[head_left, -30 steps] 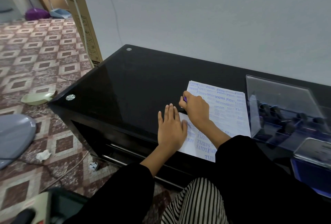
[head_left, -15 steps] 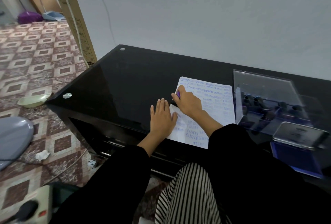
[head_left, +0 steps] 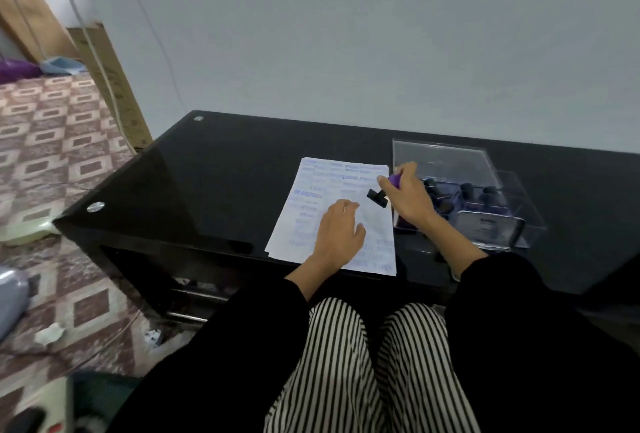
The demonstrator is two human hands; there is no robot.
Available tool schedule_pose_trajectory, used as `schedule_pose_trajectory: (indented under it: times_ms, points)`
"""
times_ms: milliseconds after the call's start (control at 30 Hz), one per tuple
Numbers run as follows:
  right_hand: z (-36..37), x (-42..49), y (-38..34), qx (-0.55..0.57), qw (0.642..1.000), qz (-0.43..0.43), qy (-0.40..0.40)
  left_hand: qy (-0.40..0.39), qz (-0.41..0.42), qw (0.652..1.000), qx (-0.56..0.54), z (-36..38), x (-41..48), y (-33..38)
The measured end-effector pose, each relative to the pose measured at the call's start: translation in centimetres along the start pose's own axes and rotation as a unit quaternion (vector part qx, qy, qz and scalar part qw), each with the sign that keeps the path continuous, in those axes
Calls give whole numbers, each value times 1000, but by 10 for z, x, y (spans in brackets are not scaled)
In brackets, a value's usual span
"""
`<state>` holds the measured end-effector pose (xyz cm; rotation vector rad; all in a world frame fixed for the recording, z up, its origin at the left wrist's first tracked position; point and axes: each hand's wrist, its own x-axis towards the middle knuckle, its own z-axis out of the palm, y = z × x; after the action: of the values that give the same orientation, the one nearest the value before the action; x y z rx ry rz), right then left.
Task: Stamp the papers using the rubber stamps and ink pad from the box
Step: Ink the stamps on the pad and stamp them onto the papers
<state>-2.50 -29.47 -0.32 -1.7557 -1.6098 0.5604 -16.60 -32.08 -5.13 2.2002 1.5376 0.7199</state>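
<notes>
**Stamp off the sheet, now at the 3 o'clock edge**

Since 0.5 s ago: the right hand (head_left: 410,199) has left the 9 o'clock edge of the papers (head_left: 304,221), where it was pressing down, and crossed to the 3 o'clock edge. The left hand (head_left: 341,237) has shifted from the 9 o'clock edge onto the middle of the sheet.

Right hand: fingers and thumb curled round the purple handle of the stamp (head_left: 378,198). The stamp is tilted, its black base pointing toward 8 o'clock. It looks clear of the paper, though contact cannot be ruled out.

Left hand: rests on the papers toward 6 o'clock, fingers loosely bent, nothing held.

Papers: a small stack on the black glass table (head_left: 207,183), top sheet covered with blue imprints.

Box (head_left: 440,159): clear plastic, lid up, just beside the papers at 3 o'clock. Dark-handled spare stamps (head_left: 467,189) stand inside. A silver tin, apparently the ink pad (head_left: 485,230), sits at the box's 6 o'clock side.
</notes>
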Motion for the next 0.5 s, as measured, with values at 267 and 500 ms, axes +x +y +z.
schedule_pose_trajectory:
  times_ms: [267,500]
  points:
    - [-55,-29,43,-26,998,22,62,-52,54,997,-32,38,-2,52]
    - [-91,-67,91,-35,991,99,84,-91,43,993,-59,72,-11,90]
